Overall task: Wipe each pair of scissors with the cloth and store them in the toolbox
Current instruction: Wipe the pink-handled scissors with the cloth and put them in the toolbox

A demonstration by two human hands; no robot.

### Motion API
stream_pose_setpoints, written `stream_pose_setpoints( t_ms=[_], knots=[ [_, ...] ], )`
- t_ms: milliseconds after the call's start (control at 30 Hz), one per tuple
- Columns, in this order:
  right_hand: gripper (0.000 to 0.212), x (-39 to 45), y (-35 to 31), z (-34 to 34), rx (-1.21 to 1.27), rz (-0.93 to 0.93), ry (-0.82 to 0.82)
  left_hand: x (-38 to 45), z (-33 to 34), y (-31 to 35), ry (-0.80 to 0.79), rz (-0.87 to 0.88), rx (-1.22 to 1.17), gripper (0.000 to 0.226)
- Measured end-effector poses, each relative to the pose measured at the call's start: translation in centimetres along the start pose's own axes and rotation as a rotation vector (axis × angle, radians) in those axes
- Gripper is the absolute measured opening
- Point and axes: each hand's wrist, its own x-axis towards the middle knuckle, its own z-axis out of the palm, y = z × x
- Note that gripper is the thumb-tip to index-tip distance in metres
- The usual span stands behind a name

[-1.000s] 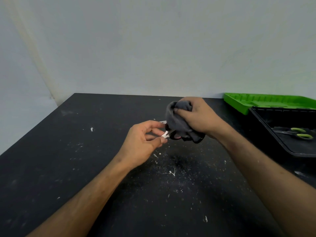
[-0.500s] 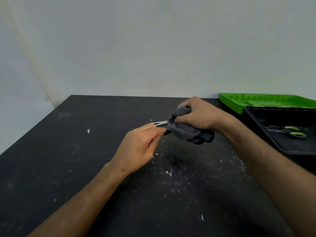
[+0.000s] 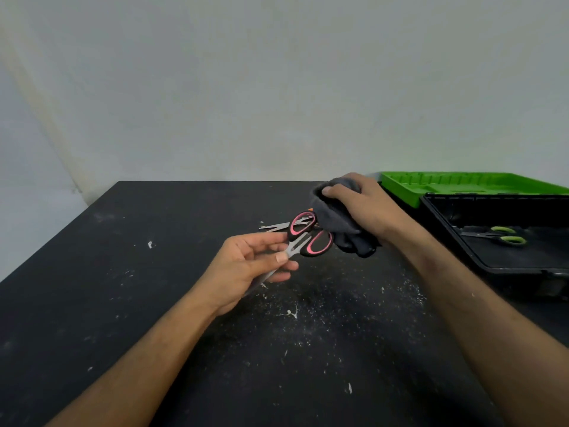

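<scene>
Your left hand pinches the blades of the pink-handled scissors above the counter, your right hand clutches the grey cloth beside their handles, green-handled scissors inside the open toolbox at right

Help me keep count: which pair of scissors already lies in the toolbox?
The green-handled scissors lie in the black toolbox; the pink-and-black-handled scissors are in the left hand.
</scene>
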Motion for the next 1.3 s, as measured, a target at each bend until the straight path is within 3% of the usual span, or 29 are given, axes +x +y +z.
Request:
stream_pose_setpoints(
  t_ms=[100,167,233,300,367,500,567,667,800,933,1033,1100,1200,1300],
  knots=[
    [0.021,-1.0,0.7,1.3,0.348,0.214,-0.228,0.0,-0.2,-0.1,-0.012,-0.006,-0.034,0.039],
    [0.035,-1.7,1.3,2.0,0.515,0.303,-0.412,0.1,-0.1,-0.3,0.003,0.009,-0.03,0.039],
    [0.065,-1.9,2.1,2.3,0.626,0.322,-0.526,0.3,0.0,-0.5,0.055,0.03,0.006,0.035],
    [0.06,-2.2,2.7,2.6,0.627,0.281,-0.546,0.3,0.1,-0.5,0.111,0.06,0.055,0.034],
    [0.039,-2.5,3.3,2.9,0.557,0.223,-0.498,0.4,0.4,-0.4,0.117,0.082,0.126,0.034],
    [0.033,-2.7,3.8,2.5,0.449,0.153,-0.386,0.6,0.9,0.2,0.003,0.066,0.309,0.028],
    [0.017,-3.1,3.5,1.9,0.378,0.121,-0.376,0.5,1.4,0.3,-0.063,0.023,0.362,0.02],
    [0.007,-4.1,3.0,1.1,0.177,0.032,-0.341,0.3,2.1,0.3,-0.025,0.02,0.405,0.012],
    [0.047,-5.7,3.0,-0.4,-0.148,-0.027,-0.239,0.4,2.6,0.7,-0.025,0.004,0.557,0.01],
    [0.078,-6.6,3.6,-2.6,-0.491,0.06,-0.195,0.3,3.1,0.7,-0.035,-0.004,0.637,0.008],
    [0.097,-7.3,3.2,-3.9,-0.539,0.068,-0.182,0.5,3.9,1.0,-0.009,0.015,0.564,0.009],
    [0.086,-7.6,2.4,-4.8,-0.403,0.004,-0.051,1.0,5.2,1.7,0.027,0.03,0.454,0.01],
    [0.039,-7.6,0.8,-5.9,-0.117,-0.061,0.058,2.7,8.5,3.2,0.026,0.032,0.196,0.014],
    [0.016,-7.2,0.1,-7.3,0.209,-0.05,0.209,5.3,13.3,4.6,-0.046,0.068,0.191,0.011]
  ],
)
